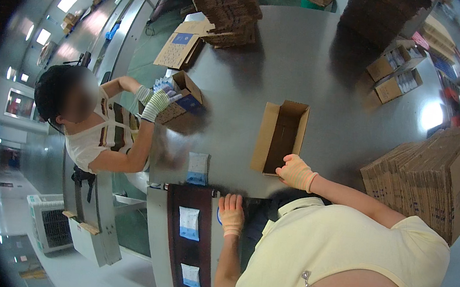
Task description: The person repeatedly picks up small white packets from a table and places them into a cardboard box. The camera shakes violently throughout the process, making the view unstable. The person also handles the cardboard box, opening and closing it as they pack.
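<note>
In front of me an open cardboard box (265, 142) stands on the grey metal table, with no contents visible inside. My right hand (296, 172), in a thin peach glove with an orange cuff, has its fingers closed over the box's near edge. My left hand (231, 214), gloved the same way, lies flat by the table's near edge, beside the dark conveyor belt (190, 252), fingers stretched out and holding nothing. White-and-blue packets, one of them a nearby packet (189, 224), lie spaced along the belt. Another packet (197, 168) rests on the table past the belt's end.
At left a co-worker's gloved hands (155, 102) work at a filled carton (186, 102). Tall stacks of flattened cardboard (223, 6) stand at the back; another flattened stack (431, 172) stands at right. Filled open cartons (392, 88) sit at the back right.
</note>
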A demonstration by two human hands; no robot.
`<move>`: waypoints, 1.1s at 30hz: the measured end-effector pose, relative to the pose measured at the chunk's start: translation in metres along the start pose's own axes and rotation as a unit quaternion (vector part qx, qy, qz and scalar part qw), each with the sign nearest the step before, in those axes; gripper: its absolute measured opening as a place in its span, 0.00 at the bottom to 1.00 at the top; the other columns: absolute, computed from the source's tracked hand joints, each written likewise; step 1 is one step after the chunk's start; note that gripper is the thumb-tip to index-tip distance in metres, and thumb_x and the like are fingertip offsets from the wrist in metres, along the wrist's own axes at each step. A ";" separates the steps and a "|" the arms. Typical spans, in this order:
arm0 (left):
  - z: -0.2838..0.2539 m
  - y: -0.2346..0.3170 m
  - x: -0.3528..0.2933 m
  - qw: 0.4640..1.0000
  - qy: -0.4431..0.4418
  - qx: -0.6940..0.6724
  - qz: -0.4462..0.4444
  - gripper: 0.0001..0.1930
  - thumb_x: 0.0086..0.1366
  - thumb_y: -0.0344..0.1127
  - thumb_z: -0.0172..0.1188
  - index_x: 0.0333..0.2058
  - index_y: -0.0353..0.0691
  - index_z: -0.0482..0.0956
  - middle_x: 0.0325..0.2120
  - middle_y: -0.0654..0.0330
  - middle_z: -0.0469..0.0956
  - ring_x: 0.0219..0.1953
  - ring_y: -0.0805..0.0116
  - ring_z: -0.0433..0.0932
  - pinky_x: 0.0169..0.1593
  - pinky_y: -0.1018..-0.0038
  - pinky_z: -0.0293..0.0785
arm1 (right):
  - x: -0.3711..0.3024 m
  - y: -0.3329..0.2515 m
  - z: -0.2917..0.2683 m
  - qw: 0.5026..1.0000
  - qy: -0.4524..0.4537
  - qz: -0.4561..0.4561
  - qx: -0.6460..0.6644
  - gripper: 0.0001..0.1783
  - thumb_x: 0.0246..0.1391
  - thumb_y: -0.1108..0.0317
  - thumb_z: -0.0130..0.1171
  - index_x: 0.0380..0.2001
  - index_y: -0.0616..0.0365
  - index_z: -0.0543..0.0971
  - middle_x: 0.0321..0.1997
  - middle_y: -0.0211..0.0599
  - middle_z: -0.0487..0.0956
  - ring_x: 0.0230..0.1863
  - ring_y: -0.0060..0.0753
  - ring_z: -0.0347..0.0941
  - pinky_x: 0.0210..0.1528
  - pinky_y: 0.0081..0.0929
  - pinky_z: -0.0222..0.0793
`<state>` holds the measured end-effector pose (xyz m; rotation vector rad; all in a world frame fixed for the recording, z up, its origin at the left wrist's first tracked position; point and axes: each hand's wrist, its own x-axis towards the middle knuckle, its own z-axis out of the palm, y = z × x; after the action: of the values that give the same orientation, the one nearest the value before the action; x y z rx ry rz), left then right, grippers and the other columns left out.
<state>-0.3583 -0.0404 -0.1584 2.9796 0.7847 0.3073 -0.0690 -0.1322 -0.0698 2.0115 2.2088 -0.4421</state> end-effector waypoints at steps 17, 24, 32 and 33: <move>0.060 0.017 0.125 0.918 0.135 -0.091 0.361 0.17 0.56 0.35 0.52 0.45 0.41 0.71 0.42 0.53 0.72 0.50 0.53 0.69 0.57 0.49 0.60 | 0.018 0.009 0.029 0.980 0.196 -0.011 0.023 0.09 0.39 0.64 0.58 0.20 0.58 0.80 0.18 0.43 0.78 0.26 0.40 0.75 0.31 0.40 0.64; 0.061 0.021 0.172 0.879 0.131 -0.090 0.450 0.17 0.55 0.35 0.53 0.45 0.41 0.71 0.42 0.53 0.72 0.50 0.53 0.69 0.57 0.49 0.61 | 0.020 0.016 0.013 0.971 0.224 0.068 0.040 0.09 0.38 0.64 0.58 0.19 0.58 0.80 0.18 0.43 0.77 0.25 0.40 0.75 0.30 0.40 0.64; 0.061 0.019 0.192 0.879 0.131 -0.077 0.452 0.17 0.55 0.34 0.54 0.45 0.41 0.71 0.42 0.53 0.71 0.51 0.53 0.69 0.57 0.50 0.61 | 0.029 0.022 0.006 0.968 0.235 0.086 0.034 0.09 0.37 0.64 0.58 0.18 0.58 0.80 0.18 0.43 0.77 0.25 0.39 0.74 0.29 0.40 0.63; 0.061 0.020 0.193 0.879 0.129 -0.077 0.452 0.17 0.55 0.34 0.54 0.45 0.41 0.71 0.42 0.54 0.71 0.51 0.53 0.69 0.57 0.50 0.61 | 0.029 0.023 0.006 0.967 0.235 0.089 0.035 0.09 0.37 0.64 0.58 0.18 0.58 0.80 0.18 0.43 0.77 0.25 0.39 0.74 0.29 0.40 0.63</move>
<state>-0.1723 0.0377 -0.1820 2.9413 -0.6755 0.7497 -0.0502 -0.1050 -0.0866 2.5417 2.2398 -0.0170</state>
